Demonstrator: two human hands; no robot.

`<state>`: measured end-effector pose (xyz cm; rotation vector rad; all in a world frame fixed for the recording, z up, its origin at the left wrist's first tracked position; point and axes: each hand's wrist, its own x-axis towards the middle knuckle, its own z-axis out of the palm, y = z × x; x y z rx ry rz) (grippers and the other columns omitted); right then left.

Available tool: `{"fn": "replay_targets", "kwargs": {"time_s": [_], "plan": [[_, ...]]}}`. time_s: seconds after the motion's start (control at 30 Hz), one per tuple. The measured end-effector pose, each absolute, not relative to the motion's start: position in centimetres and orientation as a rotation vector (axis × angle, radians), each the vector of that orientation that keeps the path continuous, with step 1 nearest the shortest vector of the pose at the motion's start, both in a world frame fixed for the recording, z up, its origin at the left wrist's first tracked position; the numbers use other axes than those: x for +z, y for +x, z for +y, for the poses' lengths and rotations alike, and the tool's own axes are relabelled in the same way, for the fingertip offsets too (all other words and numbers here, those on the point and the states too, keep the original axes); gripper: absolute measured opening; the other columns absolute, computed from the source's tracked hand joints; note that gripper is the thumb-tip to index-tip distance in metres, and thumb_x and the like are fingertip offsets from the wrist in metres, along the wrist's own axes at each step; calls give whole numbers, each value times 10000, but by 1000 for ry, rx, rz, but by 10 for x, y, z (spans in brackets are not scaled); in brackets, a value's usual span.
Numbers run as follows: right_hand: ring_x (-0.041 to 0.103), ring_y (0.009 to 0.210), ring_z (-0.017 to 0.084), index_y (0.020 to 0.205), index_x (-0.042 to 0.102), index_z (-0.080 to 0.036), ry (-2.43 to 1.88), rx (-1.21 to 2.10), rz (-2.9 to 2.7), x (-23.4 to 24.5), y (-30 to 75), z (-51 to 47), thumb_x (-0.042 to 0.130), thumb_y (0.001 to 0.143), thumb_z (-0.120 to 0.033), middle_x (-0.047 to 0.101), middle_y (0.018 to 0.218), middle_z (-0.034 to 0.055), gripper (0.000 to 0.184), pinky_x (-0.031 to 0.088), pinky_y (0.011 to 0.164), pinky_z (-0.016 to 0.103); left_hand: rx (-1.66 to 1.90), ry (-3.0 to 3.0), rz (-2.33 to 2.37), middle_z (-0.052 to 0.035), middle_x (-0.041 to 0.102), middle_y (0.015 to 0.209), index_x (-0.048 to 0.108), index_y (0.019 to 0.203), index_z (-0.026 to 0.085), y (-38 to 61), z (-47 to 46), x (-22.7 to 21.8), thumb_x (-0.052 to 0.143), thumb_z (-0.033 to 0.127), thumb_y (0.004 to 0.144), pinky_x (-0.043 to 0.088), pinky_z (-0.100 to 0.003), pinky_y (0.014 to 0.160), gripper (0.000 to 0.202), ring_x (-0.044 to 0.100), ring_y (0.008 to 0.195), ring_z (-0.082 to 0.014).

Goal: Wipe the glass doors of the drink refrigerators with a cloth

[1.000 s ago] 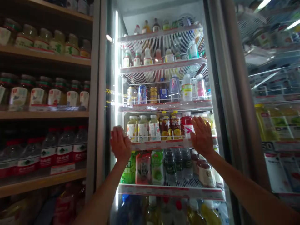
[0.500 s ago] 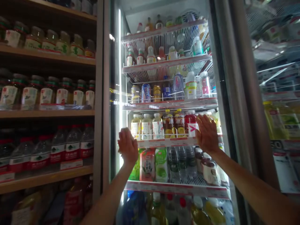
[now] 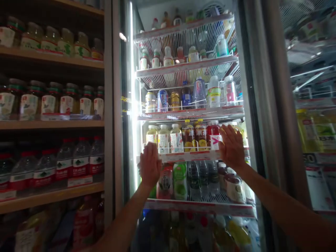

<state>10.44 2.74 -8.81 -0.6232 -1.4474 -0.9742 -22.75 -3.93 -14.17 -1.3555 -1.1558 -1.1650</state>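
My left hand (image 3: 150, 165) is raised with its fingers stretched up, level with the price strip (image 3: 183, 157) below the middle drinks row. Opposite it, my right hand (image 3: 232, 147) lies flat with fingers extended, in front of the bottles beside a red-drink bottle (image 3: 214, 134). Neither hand holds anything. Both are up against or just before the glass front of a lit drinks fridge (image 3: 189, 114); reflections show on the glass, but exact contact is hard to tell. Between the hands stand white-labelled tea bottles (image 3: 176, 139) and dark yellow-capped bottles (image 3: 201, 135).
To the left, wooden shelves (image 3: 52, 125) carry jars (image 3: 33, 99) and red-capped water bottles (image 3: 81, 159). A metal door frame (image 3: 270, 105) runs down the fridge's right side. Beyond it is another glass-fronted section with yellow drink bottles (image 3: 309, 134).
My left hand has shifted right, toward the middle of the fridge front. My right hand stays almost in place. The view has moved slightly.
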Motion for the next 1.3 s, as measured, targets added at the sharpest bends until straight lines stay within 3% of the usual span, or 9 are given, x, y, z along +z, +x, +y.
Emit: {"fn": "replay_targets", "kwargs": {"time_s": [0.1,0.23,0.4,0.6,0.77,0.9,1.03,1.13,1.3], "plan": [[279,1363,227,1404,314,-213,-593,-986,-1449,-87,106,24,343,896,-267,412,1418,81,511,226,1098,480,-1147,-1450,-1046,-86,306,1473,297,1411,182,-190,-33,-132,339,325,899,136,-423,1143,533,183,1395,-216],[259,1372,223,1412,284,-265,-450,-932,-1469,-84,68,-3,338,892,-253,360,1451,47,523,211,1107,510,-1449,-1427,-1132,-77,203,1515,210,1435,166,-145,-26,-107,263,265,922,165,-443,1145,525,113,1409,-204],[351,1322,160,1418,271,-175,-139,-646,-1845,-88,-30,-32,299,884,-220,446,1386,86,536,357,1072,375,-1559,-1586,-1056,-95,292,1484,195,1435,196,-159,-31,-110,262,305,934,323,-400,1092,517,251,1374,-183],[264,1361,237,1314,431,-121,-309,-783,-1845,-105,-89,-13,402,874,-264,444,1385,114,464,275,1114,456,-1434,-1217,-1491,-224,200,1489,249,1409,93,-254,-49,-142,320,458,903,160,-599,1082,628,139,1396,-322],[264,1365,224,1285,471,-194,-402,-1145,-1860,-88,-29,0,392,896,-220,414,1422,43,398,223,1121,492,-1300,-1250,-1549,-247,184,1485,218,1416,49,-262,-55,-143,239,503,902,188,-583,1074,686,122,1398,-323],[223,1367,349,1255,510,-251,-732,-1050,-1492,-67,85,20,439,875,-261,214,1514,76,387,239,1025,642,-1298,-1261,-1563,-247,185,1485,225,1415,49,-256,-54,-142,218,514,899,177,-594,1070,694,116,1398,-327],[159,1372,402,1293,483,-215,-792,-898,-1102,-67,111,31,454,832,-240,99,1536,101,462,288,984,642,-1305,-1251,-1579,-268,164,1482,214,1410,19,-256,-52,-143,176,503,904,159,-618,1062,701,85,1401,-336],[114,1396,347,1319,445,-202,-732,-918,-1276,-79,50,18,456,840,-245,151,1523,123,482,311,1005,595,-1292,-1256,-1592,-272,172,1478,199,1415,20,-256,-53,-142,182,508,903,167,-609,1065,707,97,1399,-339],[259,1366,251,1216,533,-278,-566,-1106,-1696,-80,19,2,474,856,-300,344,1457,60,366,273,1069,534,-1268,-1252,-1564,-240,187,1487,179,1432,74,-260,-56,-142,213,512,899,188,-583,1073,690,114,1400,-322]]}}
